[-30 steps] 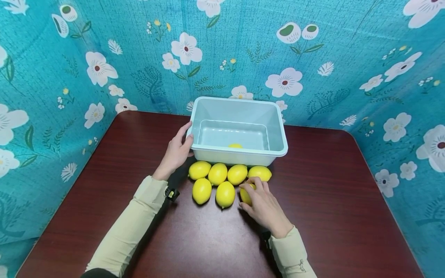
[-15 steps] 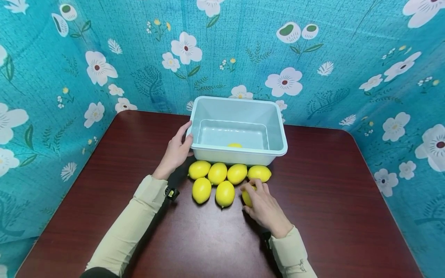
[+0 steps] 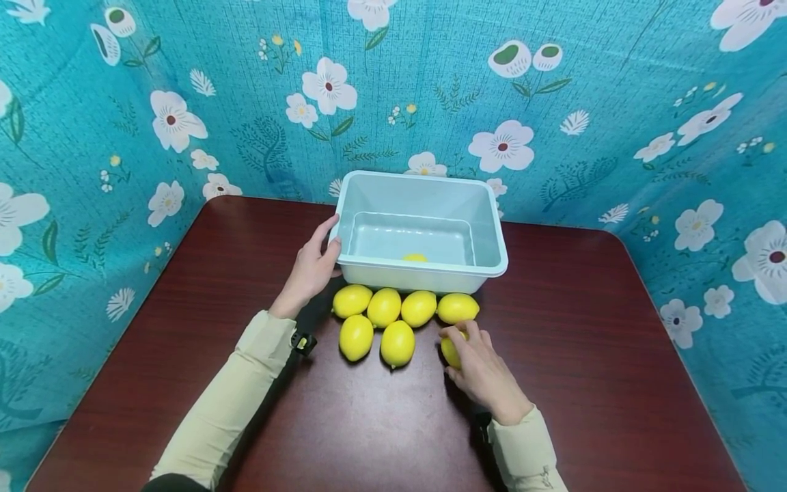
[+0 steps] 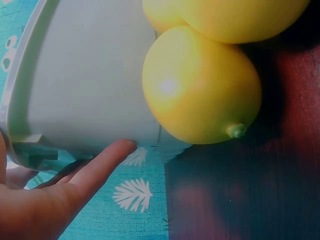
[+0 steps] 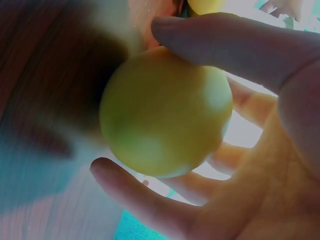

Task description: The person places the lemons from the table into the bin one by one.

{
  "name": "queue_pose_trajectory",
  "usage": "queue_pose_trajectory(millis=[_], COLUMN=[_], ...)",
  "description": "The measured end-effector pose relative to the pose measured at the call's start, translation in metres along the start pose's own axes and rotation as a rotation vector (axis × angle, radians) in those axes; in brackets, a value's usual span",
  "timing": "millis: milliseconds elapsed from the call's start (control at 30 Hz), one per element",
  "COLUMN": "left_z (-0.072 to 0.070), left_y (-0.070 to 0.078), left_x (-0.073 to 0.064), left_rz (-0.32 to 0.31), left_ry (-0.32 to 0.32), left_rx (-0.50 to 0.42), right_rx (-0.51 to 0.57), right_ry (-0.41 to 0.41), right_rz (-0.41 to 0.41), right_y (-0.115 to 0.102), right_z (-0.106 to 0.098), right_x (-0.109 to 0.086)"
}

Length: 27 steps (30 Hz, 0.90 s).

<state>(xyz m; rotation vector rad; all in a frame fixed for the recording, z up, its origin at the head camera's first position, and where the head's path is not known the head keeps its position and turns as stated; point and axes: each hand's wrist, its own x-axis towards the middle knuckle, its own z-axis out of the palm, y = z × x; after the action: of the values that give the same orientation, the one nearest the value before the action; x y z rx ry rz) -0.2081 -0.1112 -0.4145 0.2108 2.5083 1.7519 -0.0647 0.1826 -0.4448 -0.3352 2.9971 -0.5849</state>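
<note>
Right hand grips a lemon beside the bin; left hand steadies against its rim

The right hand has its fingers curled round a yellow lemon, near the right end of the fruit laid out on the dark reddish table. The right wrist view shows the thumb on one side of this lemon and fingers around the other; whether it touches the tabletop cannot be told.

The left hand rests at the left end of a pale blue bin, its fingers extended rather than clenched and touching the rim and the end wall.

Just in front of the bin, a row of four lemons lies side by side. Two front lemons sit nearer the person, below the left part of that row, the gripped one to their right. Another lemon lies inside the bin, only its top showing above the front rim.

Both arms wear pale sleeves. Behind the table hangs a turquoise cloth printed with white flowers.
</note>
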Motion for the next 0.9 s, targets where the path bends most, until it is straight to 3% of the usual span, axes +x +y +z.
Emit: queue_pose_trajectory(millis=[367,900], left_z=[-0.0002,-0.0004], left_y=[0.0001,-0.0016], left_x=[0.0003,0.0002], left_rz=[0.0,0.004], left_ry=[0.0,0.001], left_rx=[-0.002,-0.002], right_rx=[-0.059,-0.094], right_ry=[-0.03,-0.011], right_rz=[0.019,0.032], right_y=[0.0017,0.0008], right_z=[-0.0035,-0.0017], right_x=[0.0007,-0.0001])
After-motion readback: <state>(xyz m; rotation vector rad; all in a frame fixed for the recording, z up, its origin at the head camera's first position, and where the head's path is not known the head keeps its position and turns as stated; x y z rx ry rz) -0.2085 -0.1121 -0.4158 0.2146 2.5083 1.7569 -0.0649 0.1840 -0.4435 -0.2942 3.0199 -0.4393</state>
